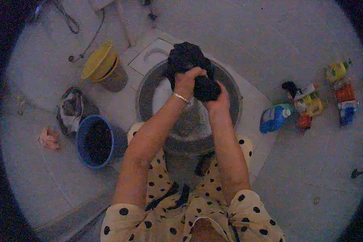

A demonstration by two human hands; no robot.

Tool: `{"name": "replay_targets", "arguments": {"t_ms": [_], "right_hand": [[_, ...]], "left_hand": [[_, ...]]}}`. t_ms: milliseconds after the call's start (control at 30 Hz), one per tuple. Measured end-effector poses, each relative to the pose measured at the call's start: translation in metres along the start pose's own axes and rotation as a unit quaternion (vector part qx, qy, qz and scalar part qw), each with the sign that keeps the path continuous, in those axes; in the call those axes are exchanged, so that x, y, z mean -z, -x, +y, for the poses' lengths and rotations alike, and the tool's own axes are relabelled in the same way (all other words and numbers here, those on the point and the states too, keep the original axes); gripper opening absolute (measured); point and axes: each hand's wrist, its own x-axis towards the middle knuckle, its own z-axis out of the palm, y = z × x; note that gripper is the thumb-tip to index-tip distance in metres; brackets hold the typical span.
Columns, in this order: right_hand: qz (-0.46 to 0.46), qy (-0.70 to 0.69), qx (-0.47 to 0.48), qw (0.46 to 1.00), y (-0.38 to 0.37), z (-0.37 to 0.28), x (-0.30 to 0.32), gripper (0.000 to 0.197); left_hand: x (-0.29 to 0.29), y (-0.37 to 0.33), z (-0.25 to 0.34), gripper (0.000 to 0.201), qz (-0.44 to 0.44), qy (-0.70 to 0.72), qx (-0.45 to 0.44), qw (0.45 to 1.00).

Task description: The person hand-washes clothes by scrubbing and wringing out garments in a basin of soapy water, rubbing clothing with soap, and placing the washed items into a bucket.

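Observation:
A bunched black cloth (189,58) is held up over a large round grey basin (143,94). My left hand (186,82), with a bracelet at its wrist, grips the cloth's near left side. On the lower right, my right hand (221,99) is closed round another bulge of the same dark fabric. Below my hands, whitish suds or cloudy water (189,121) show inside the basin. The picture is dim and grainy, so the cloth's exact kind is unclear, and some of my fingers are hidden by it.
To the left stand a blue-rimmed bucket (80,155), a grey bucket with whitish cloth (76,109) and a bin with a yellow lid (99,60). A crumpled pink cloth (49,138) lies beside them. Right, a blue bottle (274,117) and several other colourful bottles stand or lie by the wall.

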Motion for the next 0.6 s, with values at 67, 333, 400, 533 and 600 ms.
{"name": "replay_targets", "arguments": {"t_ms": [67, 333, 400, 533, 600], "right_hand": [[0.060, 0.024, 0.036, 0.997, 0.019, -0.007, -0.035, 0.020], [0.047, 0.471, 0.467, 0.747, -0.002, 0.030, -0.074, 0.018], [0.021, 0.516, 0.487, 0.704, -0.003, 0.033, -0.082, 0.018], [-0.085, 0.578, 0.490, 0.647, 0.010, 0.049, -0.096, 0.015], [-0.145, 0.621, 0.507, 0.580, 0.001, 0.052, -0.093, 0.012]], "left_hand": [[0.005, -0.005, 0.007, 0.011, 0.040, 0.244, 0.157, 0.956], [0.029, -0.018, -0.035, 0.025, 0.065, 0.418, 0.347, 0.837], [0.028, -0.023, -0.034, 0.023, 0.087, 0.396, 0.370, 0.836], [0.035, -0.023, -0.027, 0.022, 0.097, 0.361, 0.363, 0.854], [0.047, -0.034, -0.064, 0.028, 0.038, 0.357, 0.355, 0.863]]}}
